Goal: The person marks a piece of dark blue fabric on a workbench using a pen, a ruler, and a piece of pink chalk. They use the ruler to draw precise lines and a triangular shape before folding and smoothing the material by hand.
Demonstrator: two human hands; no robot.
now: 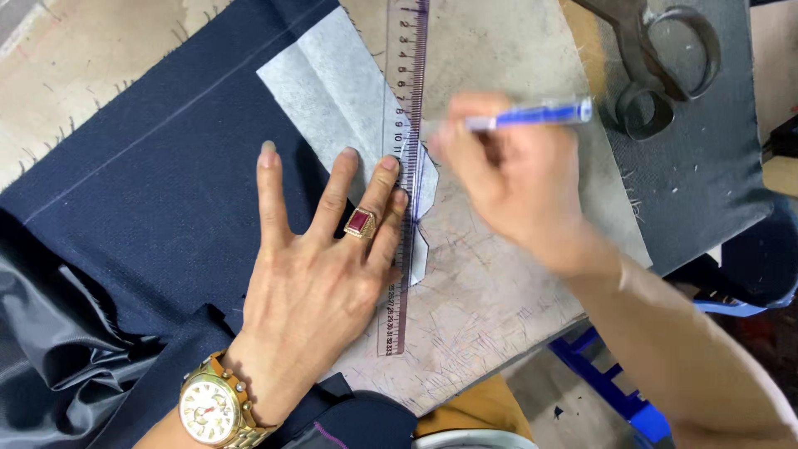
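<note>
Navy fabric (158, 191) lies spread over the left of the worktable (490, 299), a white interfacing patch (332, 91) on its right edge. Left hand (320, 274), fingers splayed flat, presses a clear ruler (405, 179) down along that patch. Just right, the right hand (511, 179) grips a blue pen (532, 115). Dark scissors (657, 62) lie far right.

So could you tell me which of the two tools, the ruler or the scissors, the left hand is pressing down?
The clear ruler: the left hand pins it with its fingertips, while the dark scissors lie untouched at the top right.
</note>
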